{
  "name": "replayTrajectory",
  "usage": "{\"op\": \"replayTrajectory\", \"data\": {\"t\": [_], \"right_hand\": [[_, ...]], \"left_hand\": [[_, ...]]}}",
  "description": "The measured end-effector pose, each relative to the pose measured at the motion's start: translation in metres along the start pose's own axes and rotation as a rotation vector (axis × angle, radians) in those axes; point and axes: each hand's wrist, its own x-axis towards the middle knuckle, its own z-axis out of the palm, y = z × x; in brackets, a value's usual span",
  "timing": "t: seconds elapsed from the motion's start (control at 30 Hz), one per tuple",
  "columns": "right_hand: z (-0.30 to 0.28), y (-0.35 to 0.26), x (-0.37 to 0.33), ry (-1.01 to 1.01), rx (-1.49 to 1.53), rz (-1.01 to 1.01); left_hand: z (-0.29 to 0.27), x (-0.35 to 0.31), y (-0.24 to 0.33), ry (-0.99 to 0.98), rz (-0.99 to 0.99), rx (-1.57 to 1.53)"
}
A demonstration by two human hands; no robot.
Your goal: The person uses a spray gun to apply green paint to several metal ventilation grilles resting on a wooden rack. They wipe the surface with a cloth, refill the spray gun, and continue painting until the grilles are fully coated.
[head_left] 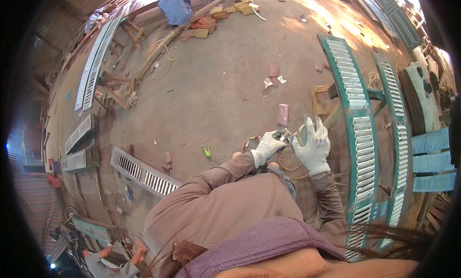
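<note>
Both my hands wear pale work gloves and are held close together in front of my body. My left hand (270, 146) is closed around a small metal and dark tool (282, 135), whose exact kind I cannot make out. A hose loops near it. My right hand (313, 146) faces the tool, its fingers raised and bent around a rounded, greyish disc-like piece (302, 135) held between thumb and fingers. Just beyond my hands, a reddish rectangular block (283, 114) lies on the ground.
To my right, green-framed louvred shutters (361, 134) rest on supports, with blue louvred panels (433, 162) beyond. A grey louvred panel (144, 172) stands at left. A person in blue (176, 9) sits far ahead near stacked wooden pieces (206, 25); another person (110, 264) is at lower left.
</note>
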Motion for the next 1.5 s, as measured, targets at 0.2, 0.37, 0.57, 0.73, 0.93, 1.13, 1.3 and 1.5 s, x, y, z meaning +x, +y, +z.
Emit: {"op": "replayTrajectory", "data": {"t": [0.2, 0.37, 0.57, 0.73, 0.93, 1.13, 1.3, 1.5], "right_hand": [[-0.028, 0.011, 0.017, -0.204, 0.281, -0.470], [-0.052, 0.020, 0.032, -0.669, 0.021, -0.191], [-0.045, 0.017, 0.043, -0.893, -0.135, -0.033], [-0.041, 0.039, 0.045, -0.760, -0.078, -0.629], [-0.049, 0.037, 0.049, -0.617, -0.211, -0.791], [-0.055, 0.018, 0.054, -0.933, -0.085, 0.115], [-0.053, 0.016, 0.054, -0.985, -0.175, -0.046], [-0.050, 0.010, 0.048, -0.920, -0.095, 0.036]], "left_hand": [[-0.034, 0.009, -0.010, -0.229, -0.023, 0.077], [-0.021, 0.014, -0.026, -0.068, 0.039, 0.120], [-0.011, 0.016, -0.030, 0.022, 0.071, 0.137], [-0.017, 0.018, -0.026, -0.034, 0.102, 0.092], [-0.015, 0.019, -0.018, 0.018, 0.183, 0.143], [-0.003, 0.021, -0.021, 0.212, 0.259, 0.161], [-0.006, 0.020, -0.023, 0.203, 0.319, 0.202], [0.004, 0.014, -0.031, 0.329, 0.362, 0.087]]}}
